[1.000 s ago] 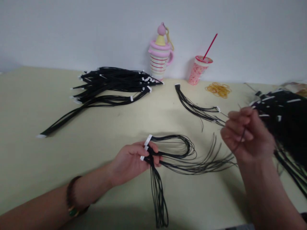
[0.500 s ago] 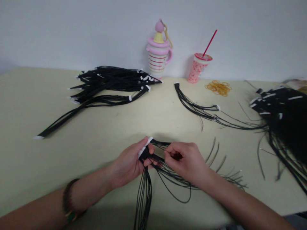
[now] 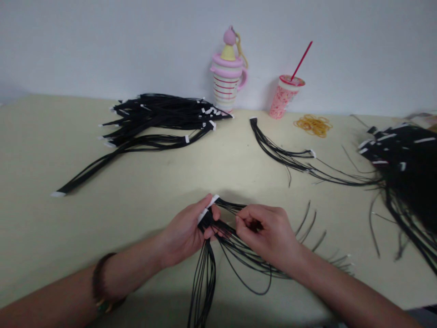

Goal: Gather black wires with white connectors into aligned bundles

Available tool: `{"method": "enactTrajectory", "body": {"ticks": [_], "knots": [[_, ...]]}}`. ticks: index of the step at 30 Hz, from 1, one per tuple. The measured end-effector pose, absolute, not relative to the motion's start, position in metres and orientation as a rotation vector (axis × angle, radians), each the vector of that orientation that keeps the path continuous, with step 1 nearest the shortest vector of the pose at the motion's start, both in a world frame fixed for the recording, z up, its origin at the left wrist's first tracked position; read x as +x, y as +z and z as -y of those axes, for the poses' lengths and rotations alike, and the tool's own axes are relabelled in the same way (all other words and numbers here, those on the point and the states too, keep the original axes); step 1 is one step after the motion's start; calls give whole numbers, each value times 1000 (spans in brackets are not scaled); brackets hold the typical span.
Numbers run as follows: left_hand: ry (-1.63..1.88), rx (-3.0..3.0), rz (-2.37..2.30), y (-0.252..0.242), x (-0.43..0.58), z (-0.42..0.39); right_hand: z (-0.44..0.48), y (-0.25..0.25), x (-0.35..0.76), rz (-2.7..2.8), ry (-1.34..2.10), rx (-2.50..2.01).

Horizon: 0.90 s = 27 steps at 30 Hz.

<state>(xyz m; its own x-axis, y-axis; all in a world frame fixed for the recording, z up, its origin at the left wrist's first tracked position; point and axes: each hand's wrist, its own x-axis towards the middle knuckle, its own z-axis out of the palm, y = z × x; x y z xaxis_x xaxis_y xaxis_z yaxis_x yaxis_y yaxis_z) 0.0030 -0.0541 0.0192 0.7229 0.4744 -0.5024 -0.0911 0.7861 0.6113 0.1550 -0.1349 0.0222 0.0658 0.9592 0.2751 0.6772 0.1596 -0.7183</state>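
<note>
At the lower centre of the frame, the left hand (image 3: 186, 234) clasps a wire bundle (image 3: 212, 262) near its white connectors (image 3: 204, 214); the right hand (image 3: 268, 230) pinches, seemingly, one strand; the step looks like separating wires, calling for a fine grip; loose ends at lower right could snag; black piles flank, upper left (image 3: 164, 111) and right (image 3: 413, 187).

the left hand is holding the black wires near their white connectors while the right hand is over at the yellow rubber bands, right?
Not quite: the head view shows the right hand pinched at the black wires, beside the left hand, not at the yellow rubber bands. The left hand does hold the wires near their white connectors.
</note>
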Motion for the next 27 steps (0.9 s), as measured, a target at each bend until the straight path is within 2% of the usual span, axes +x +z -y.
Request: {"method": "enactTrajectory", "body": {"ticks": [27], "knots": [[319,708,-767,15,1,55,139,19,154,1708,363,-1488]]}}
